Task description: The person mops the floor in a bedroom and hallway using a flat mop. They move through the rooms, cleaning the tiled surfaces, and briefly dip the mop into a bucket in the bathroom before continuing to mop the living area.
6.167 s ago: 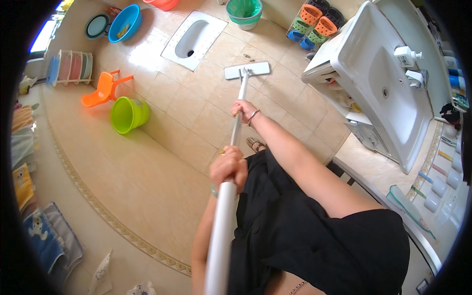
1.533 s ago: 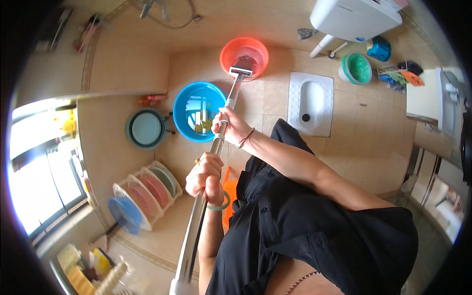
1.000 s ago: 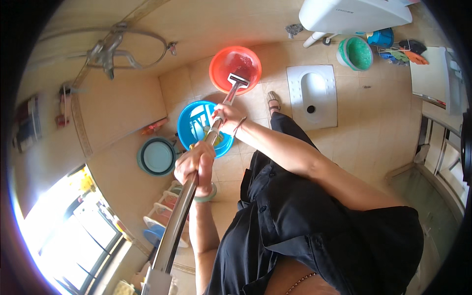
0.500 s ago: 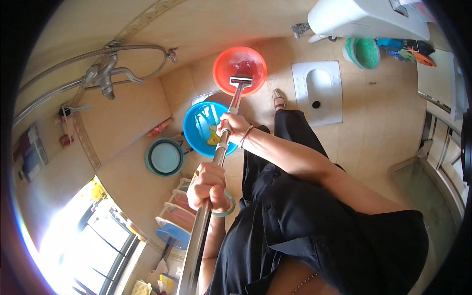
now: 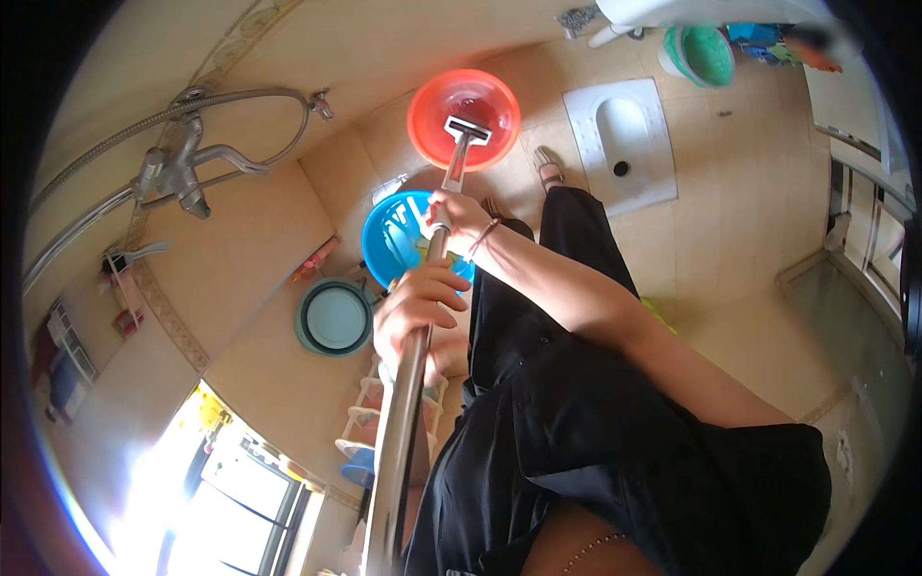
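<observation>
Both hands are closed around the mop pole (image 5: 408, 384), a long metal shaft that runs from the lower edge of the view, near the person's body, up and slightly rightward toward the far floor; the left hand (image 5: 415, 309) wraps the shaft lower down, nearer the body, fingers curled fully round it; the right hand (image 5: 459, 213), with a thin band at the wrist, grips it higher up, further along toward the head; the two hands are near one another on the same shaft but apart, with a short bare stretch of pole between them.

The long axis of the mop pole is steep in the picture, leaning a little to the right as it goes up; its working end, the flat mop head (image 5: 468, 129), points away from the person and sits inside the red basin (image 5: 432, 106) on the tiled floor, lying crosswise to the shaft; whether it touches the bottom of the basin cannot be told.

Just below the right hand stands a blue basin (image 5: 389, 240), partly hidden by the hands and pole; a teal round bowl (image 5: 334, 318) lies to its left; a white squat toilet pan (image 5: 624, 134) is set in the floor to the right of the red basin; a green bucket (image 5: 703, 53) stands beyond it.
</observation>
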Demonstrator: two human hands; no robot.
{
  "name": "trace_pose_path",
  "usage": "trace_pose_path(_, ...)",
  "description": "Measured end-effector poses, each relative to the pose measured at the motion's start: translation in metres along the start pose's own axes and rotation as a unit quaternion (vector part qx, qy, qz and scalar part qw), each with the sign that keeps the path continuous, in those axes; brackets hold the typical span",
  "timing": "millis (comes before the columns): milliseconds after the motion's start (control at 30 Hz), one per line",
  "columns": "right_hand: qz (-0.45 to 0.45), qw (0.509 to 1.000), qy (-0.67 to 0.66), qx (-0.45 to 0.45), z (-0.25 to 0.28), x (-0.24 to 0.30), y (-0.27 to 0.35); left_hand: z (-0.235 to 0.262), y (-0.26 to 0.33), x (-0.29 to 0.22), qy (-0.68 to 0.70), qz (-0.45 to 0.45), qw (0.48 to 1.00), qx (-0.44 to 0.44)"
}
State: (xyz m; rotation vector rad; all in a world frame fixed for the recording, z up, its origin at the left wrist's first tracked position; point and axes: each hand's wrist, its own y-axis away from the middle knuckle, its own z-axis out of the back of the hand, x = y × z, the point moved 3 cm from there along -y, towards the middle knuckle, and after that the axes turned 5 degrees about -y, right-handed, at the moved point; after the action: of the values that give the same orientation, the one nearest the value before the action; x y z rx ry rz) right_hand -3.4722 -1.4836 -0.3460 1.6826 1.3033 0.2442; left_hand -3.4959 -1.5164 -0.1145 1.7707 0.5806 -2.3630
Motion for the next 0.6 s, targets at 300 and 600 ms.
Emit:
trace_pose_path(300, 0.051, 0.995, 0.056, -0.069, 0.003, -0.005, -0.012, -0.005, 0.028, 0.026, -0.035, 0.052, 0.976, -0.209)
trace_pose_path(600, 0.058, 0.988, 0.114, -0.086, 0.028, 0.052, -0.086, -0.008, 0.003, 0.026, -0.037, 0.047, 0.982, -0.18)
